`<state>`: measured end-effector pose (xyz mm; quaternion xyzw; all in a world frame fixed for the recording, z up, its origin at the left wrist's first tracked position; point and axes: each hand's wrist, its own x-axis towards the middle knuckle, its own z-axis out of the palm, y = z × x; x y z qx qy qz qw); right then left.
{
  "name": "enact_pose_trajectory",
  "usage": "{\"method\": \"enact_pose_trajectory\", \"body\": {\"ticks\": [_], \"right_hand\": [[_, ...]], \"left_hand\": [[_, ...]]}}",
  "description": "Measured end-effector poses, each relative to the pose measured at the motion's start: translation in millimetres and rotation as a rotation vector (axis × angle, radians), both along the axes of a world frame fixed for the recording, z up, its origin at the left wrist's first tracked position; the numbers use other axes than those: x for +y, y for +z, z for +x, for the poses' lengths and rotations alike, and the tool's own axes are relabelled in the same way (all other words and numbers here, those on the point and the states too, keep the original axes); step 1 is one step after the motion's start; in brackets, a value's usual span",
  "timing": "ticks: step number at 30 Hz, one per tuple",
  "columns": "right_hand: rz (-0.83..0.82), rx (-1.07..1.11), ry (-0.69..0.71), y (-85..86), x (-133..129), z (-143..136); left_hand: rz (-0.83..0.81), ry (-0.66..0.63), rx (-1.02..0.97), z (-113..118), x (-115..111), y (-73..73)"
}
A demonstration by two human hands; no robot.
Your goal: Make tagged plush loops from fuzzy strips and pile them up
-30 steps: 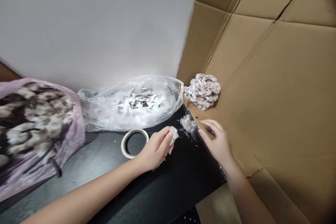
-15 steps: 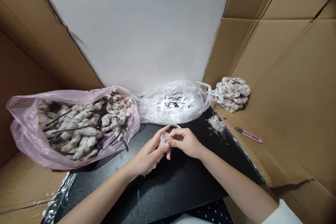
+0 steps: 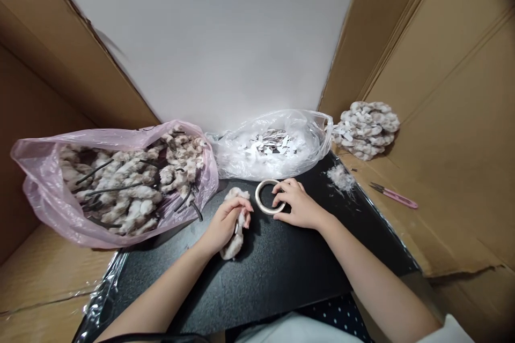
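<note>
My left hand point(image 3: 228, 223) is closed around a piece of fluffy white-and-brown fur point(image 3: 232, 246), which sticks out above and below the fingers. A narrow roll of tape point(image 3: 258, 203) lies at the middle of the black table. My right hand point(image 3: 296, 204) grips the right side of this ring, with curled fingertips reaching over its rim and into its hole. The two hands are apart, the tape roll lying between them.
At left a pink plastic bag point(image 3: 44, 182) holds fur pieces and dark cords. Behind the tape is a clear bag point(image 3: 249, 169) of white tags. A fur bundle point(image 3: 366, 129), loose fluff point(image 3: 341, 178) and pink thread snips point(image 3: 398, 197) lie right. Cardboard walls point(image 3: 454, 118) stand around.
The hands, together over the fur before, have separated. My right hand has moved right onto the tape roll; my left keeps the fur, now lower over the table. The view has shifted slightly.
</note>
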<state>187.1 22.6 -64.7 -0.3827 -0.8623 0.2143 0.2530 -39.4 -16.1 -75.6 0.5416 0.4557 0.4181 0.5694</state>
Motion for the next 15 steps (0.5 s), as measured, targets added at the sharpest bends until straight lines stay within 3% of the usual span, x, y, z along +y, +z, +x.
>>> {"method": "enact_pose_trajectory", "body": {"ticks": [5, 8, 11, 13, 15], "right_hand": [[-0.068, 0.135, 0.040, 7.7, -10.6, -9.4], [-0.156, 0.202, 0.049, 13.2, -21.4, -17.1], [-0.218, 0.275, 0.124, 14.9, -30.1, -22.0], [-0.247, 0.348, 0.146, 14.8, -32.2, -22.9], [-0.250, 0.418, 0.135, 14.5, -30.8, -21.6]], "left_hand": [[0.055, 0.062, 0.099, -8.5, 1.3, 3.6], [0.192, 0.080, 0.290, -13.8, -1.9, 12.0], [0.363, -0.082, 0.538, -15.1, -4.6, 17.4], [0.444, -0.226, 0.581, -13.5, -5.9, 18.1], [0.505, -0.287, 0.566, -11.5, -7.2, 17.7]]}}
